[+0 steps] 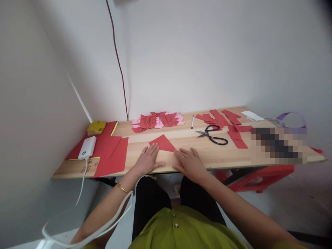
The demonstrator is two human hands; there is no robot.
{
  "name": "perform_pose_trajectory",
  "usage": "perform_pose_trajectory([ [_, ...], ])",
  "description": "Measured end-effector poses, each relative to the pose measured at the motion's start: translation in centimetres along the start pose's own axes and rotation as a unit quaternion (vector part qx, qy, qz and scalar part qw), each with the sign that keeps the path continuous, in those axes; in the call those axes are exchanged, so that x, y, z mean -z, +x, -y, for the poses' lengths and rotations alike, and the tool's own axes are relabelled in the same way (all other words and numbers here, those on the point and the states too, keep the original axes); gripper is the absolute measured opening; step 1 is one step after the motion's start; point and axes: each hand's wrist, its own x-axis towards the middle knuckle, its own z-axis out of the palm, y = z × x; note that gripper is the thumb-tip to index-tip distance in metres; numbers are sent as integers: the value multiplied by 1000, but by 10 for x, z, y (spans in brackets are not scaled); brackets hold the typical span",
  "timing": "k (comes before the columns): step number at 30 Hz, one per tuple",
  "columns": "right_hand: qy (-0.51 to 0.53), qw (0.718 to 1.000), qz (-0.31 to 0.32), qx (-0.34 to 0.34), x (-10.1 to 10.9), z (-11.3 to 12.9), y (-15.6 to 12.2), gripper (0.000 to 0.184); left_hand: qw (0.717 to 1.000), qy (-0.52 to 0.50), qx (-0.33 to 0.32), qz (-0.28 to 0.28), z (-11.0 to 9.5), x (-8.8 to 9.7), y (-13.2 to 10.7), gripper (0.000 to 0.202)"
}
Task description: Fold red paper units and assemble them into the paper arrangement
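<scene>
A red sheet of paper, folded to a triangle-like shape with its point away from me, lies flat on the wooden table in front of me. My left hand rests on its left corner, fingers stretched out and thumb pointing right. On the opposite side, my right hand lies with spread fingers at the paper's right corner. Neither hand grips anything. Behind the paper, a cluster of folded red and pink paper pieces sits near the wall.
Black-handled scissors, a pen and red paper scraps lie to the right. Larger red sheets, a white power bank with a cable and a yellow packet are at left. A red stool stands below the table.
</scene>
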Motion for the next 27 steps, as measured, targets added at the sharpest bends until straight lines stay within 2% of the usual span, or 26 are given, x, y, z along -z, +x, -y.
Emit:
perform_pose_trajectory([
  [3,7,1000,-7,-3,0,10,-10,54,1000,-25,-7,8,3,5,-1,81],
  [6,20,1000,-12,1,-2,25,-20,57,999,-48,-4,13,10,10,2,69],
  [8,27,999,-21,-2,-5,38,-23,58,999,-48,17,-6,11,14,8,59],
  [12,36,998,-42,-3,-14,60,-26,58,995,-16,53,-79,-4,14,23,55],
  [16,43,997,-59,3,-23,68,-29,62,992,23,41,-113,-24,6,27,52],
  [20,65,996,-65,20,-23,63,-33,58,993,39,15,-110,-28,-1,17,52],
  [22,84,994,-59,37,-18,55,-30,50,995,33,11,-97,-29,-2,11,49],
  [25,109,993,-33,41,-3,32,-15,30,997,17,26,-72,-31,1,7,46],
  [27,90,995,-28,18,7,11,1,32,998,9,39,-57,-34,3,7,48],
])
